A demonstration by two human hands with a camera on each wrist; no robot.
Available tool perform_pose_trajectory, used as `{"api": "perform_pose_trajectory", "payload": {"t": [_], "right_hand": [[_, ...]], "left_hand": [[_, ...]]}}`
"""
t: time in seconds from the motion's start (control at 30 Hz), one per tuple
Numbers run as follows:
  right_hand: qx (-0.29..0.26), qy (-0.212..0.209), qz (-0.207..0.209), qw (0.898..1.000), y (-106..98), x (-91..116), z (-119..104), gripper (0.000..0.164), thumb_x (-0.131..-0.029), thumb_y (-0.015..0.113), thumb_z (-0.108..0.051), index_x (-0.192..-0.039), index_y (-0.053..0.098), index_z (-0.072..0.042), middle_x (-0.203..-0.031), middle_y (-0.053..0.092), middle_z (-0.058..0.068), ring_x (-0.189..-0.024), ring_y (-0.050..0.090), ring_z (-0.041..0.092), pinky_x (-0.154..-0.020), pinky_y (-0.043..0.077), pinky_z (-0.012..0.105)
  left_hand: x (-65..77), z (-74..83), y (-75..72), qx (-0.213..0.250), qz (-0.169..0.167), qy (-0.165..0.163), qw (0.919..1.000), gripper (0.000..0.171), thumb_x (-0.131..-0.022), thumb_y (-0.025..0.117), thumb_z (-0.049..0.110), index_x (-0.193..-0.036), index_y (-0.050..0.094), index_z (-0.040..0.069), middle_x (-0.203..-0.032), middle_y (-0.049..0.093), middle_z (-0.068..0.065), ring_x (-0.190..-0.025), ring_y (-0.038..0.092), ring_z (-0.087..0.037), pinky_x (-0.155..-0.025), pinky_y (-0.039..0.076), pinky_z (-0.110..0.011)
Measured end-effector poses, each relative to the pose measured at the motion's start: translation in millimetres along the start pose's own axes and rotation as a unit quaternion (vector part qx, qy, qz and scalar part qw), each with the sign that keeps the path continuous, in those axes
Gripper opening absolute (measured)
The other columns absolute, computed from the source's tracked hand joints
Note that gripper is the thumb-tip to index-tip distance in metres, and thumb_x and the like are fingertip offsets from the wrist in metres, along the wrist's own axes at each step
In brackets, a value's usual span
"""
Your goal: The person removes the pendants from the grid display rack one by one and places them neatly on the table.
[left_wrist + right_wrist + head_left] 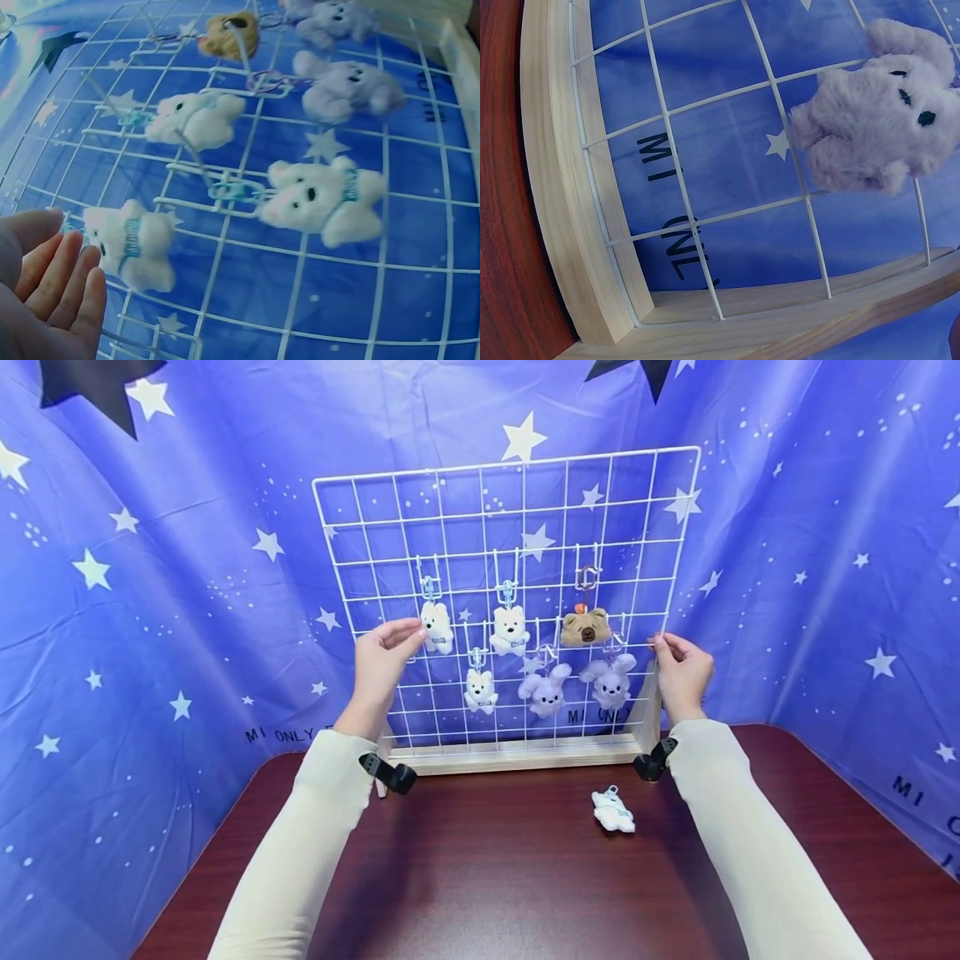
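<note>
A white wire grid panel (459,558) stands upright in a wooden base, with several plush keychains hanging from its hooks. My left hand (384,662) is beside the leftmost white plush keychain (437,628). In the left wrist view its fingers extend loosely near that plush's blue clasp; whether they touch is unclear. At the panel's right edge, my right hand (684,672) pinches the wire between thumb and fingers. Two more white plush keychains (510,631), a brown bear head keychain (586,628) and two lilac long-eared plush keychains (874,120) hang nearby.
One loose white plush keychain (613,811) lies on the dark red table (495,868), in front of the wooden base (525,756). Behind the grid hangs a blue curtain (247,443) with stars. Bare wire hooks (150,341) protrude at the grid's left side.
</note>
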State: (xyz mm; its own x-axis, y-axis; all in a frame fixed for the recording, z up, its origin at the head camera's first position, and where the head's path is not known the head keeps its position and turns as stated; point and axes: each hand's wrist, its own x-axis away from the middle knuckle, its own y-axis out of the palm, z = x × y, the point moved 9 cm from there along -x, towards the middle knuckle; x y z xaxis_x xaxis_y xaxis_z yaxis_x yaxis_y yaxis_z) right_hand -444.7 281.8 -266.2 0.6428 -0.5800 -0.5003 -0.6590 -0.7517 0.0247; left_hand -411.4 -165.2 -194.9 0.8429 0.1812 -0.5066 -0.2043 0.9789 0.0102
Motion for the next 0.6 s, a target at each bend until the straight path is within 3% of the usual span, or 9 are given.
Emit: {"api": "perform_pose_trajectory", "payload": {"t": [0.27,0.6], "right_hand": [[-0.010,0.002,-0.003,1.000,0.9,-1.6,-0.7,0.027,-0.090,0.065,-0.021,-0.106,0.070,0.000,-0.090,0.073,-0.003,-0.068,0.058,-0.013,-0.070,0.045,0.008],[-0.020,0.006,-0.001,1.000,1.4,-1.7,2.6,0.027,-0.089,0.066,-0.020,-0.106,0.070,0.001,-0.078,0.070,-0.016,-0.066,0.058,-0.012,-0.068,0.045,0.008]], "left_hand": [[-15.2,21.5,5.6,-0.023,0.044,0.029,0.9983,0.025,-0.083,0.071,0.007,-0.105,0.068,-0.004,-0.102,0.069,-0.018,-0.085,0.066,-0.010,-0.081,0.052,-0.024],[-29.8,25.6,7.4,-0.063,0.098,0.001,0.9932,0.021,-0.083,0.070,0.007,-0.103,0.070,0.001,-0.101,0.071,-0.013,-0.088,0.068,-0.015,-0.080,0.051,-0.021]]}}
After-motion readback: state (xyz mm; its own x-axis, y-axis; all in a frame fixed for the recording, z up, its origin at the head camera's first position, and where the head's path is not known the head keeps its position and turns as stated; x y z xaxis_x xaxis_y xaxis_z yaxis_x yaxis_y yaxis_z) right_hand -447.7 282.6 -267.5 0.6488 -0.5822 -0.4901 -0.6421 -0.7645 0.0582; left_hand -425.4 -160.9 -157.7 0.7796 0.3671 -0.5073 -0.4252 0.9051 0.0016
